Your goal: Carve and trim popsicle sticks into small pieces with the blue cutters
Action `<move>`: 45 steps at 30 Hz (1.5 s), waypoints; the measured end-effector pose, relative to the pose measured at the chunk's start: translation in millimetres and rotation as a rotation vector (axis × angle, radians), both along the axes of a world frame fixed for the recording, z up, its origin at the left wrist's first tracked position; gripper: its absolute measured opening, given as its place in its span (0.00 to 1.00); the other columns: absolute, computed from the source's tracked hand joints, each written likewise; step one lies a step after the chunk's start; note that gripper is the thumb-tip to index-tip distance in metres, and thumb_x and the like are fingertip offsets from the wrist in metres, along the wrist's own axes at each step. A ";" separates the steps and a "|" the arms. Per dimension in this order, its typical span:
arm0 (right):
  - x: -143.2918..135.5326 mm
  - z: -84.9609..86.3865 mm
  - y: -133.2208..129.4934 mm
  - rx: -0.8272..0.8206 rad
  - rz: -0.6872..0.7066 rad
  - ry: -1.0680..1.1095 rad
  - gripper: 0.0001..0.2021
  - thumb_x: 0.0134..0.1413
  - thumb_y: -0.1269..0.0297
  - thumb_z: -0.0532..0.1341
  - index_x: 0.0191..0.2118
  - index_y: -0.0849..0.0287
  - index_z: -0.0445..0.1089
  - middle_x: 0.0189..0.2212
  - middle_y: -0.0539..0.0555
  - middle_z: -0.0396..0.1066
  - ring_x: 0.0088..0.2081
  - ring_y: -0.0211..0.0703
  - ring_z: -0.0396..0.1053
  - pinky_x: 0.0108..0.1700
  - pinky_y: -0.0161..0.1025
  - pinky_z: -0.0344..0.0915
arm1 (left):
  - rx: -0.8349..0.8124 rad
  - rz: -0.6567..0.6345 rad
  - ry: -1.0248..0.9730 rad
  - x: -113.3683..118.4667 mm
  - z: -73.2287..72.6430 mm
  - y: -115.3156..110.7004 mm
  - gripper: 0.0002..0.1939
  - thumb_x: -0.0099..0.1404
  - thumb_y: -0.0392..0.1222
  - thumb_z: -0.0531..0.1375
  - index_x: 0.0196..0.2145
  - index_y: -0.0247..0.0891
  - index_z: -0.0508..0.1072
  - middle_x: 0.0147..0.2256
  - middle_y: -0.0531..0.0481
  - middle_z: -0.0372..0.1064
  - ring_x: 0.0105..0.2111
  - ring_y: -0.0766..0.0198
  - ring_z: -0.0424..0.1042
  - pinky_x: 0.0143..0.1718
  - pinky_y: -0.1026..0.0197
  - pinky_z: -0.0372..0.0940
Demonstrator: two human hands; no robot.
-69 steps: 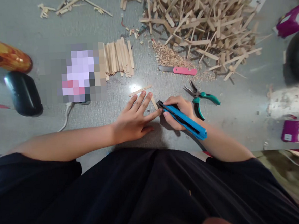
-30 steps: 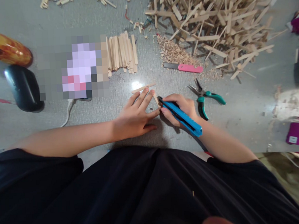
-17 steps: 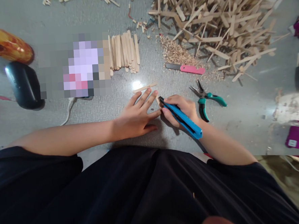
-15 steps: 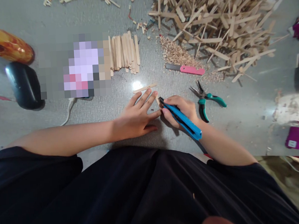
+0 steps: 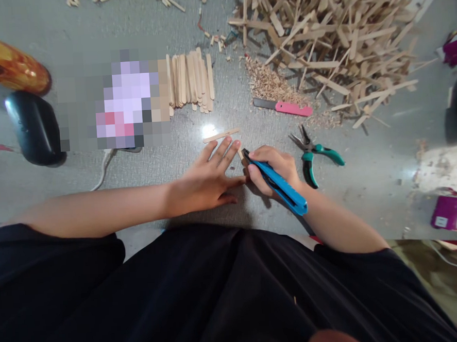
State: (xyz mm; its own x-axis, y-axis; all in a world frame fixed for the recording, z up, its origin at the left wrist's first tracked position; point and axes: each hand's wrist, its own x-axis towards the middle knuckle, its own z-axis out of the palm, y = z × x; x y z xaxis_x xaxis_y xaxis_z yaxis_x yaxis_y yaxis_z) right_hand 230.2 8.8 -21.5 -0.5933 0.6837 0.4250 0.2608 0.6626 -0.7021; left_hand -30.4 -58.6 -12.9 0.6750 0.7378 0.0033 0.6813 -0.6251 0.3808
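Note:
My right hand [image 5: 273, 169] is closed around a blue box cutter [image 5: 281, 185], its tip pointing up and left. That tip meets a short wooden stick [image 5: 242, 155] on the table. Flat on the table with fingers spread, my left hand [image 5: 213, 174] has its fingertips beside and against this stick. Just above the left fingertips lies another craft stick [image 5: 221, 135]. How far the blade is out I cannot tell.
Right of my hands lie green-handled pliers [image 5: 308, 150] and a pink-handled knife [image 5: 286, 107]. Behind are wood shavings [image 5: 267, 81], a large heap of sticks [image 5: 332, 35] and a row of craft sticks [image 5: 190, 80]. A black case [image 5: 36, 128] and a bottle [image 5: 8, 63] are at left.
The thumb of my left hand has drawn slightly left. The box cutter stays at the stick with hardly any shift; the whole view has moved a little.

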 end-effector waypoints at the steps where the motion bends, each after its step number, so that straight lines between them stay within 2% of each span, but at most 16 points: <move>1: -0.1 0.1 -0.1 -0.003 -0.001 -0.006 0.11 0.76 0.61 0.67 0.59 0.41 0.77 0.40 0.52 0.87 0.39 0.51 0.88 0.42 0.49 0.88 | 0.002 -0.004 0.005 0.1 0.2 0.2 0.35 0.77 0.62 0.74 0.74 0.47 0.82 0.88 0.28 0.49 0.87 0.14 0.48 0.85 0.16 0.53; 10: -3.1 0.8 -2.2 0.008 -0.004 0.013 0.13 0.74 0.64 0.66 0.58 0.42 0.75 0.40 0.52 0.86 0.37 0.51 0.87 0.39 0.48 0.86 | -0.008 -0.020 0.036 0.6 5.9 3.8 0.38 0.75 0.62 0.76 0.76 0.45 0.80 0.87 0.24 0.50 0.86 0.11 0.50 0.83 0.15 0.55; 16: -3.8 -0.1 -3.3 -0.004 -0.008 0.003 0.11 0.74 0.64 0.66 0.57 0.42 0.75 0.38 0.51 0.85 0.33 0.48 0.84 0.36 0.45 0.82 | 0.032 -0.026 0.038 -0.1 3.8 3.7 0.42 0.74 0.64 0.76 0.77 0.43 0.79 0.86 0.21 0.53 0.85 0.11 0.54 0.82 0.15 0.57; 23: -1.9 -2.0 -4.4 0.021 -0.003 -0.041 0.14 0.74 0.65 0.65 0.59 0.42 0.72 0.39 0.50 0.84 0.34 0.48 0.84 0.37 0.46 0.83 | 0.037 -0.010 0.046 0.7 3.5 1.7 0.42 0.73 0.64 0.77 0.77 0.48 0.79 0.87 0.28 0.52 0.85 0.14 0.54 0.83 0.17 0.55; 34: -2.9 1.0 -5.2 0.002 -0.003 0.004 0.12 0.74 0.65 0.66 0.56 0.41 0.76 0.38 0.50 0.85 0.33 0.49 0.84 0.35 0.46 0.83 | 0.010 -0.017 0.054 1.2 7.6 2.4 0.42 0.74 0.64 0.76 0.78 0.48 0.78 0.87 0.27 0.51 0.85 0.12 0.53 0.83 0.16 0.56; 45: 1.5 -1.7 -9.3 -0.039 -0.003 -0.009 0.16 0.76 0.67 0.66 0.61 0.40 0.75 0.37 0.47 0.84 0.31 0.47 0.83 0.34 0.46 0.82 | 0.003 -0.022 0.062 0.5 9.5 3.2 0.40 0.74 0.64 0.76 0.77 0.46 0.80 0.87 0.28 0.52 0.85 0.11 0.54 0.82 0.16 0.56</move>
State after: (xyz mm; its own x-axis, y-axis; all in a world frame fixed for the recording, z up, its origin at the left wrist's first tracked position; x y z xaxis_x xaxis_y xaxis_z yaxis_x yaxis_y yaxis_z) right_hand 231.6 -0.4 -23.2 -0.5952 0.7015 0.3920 0.2693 0.6337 -0.7252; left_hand -29.9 -55.4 -3.3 0.6904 0.7225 -0.0362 0.6892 -0.6417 0.3364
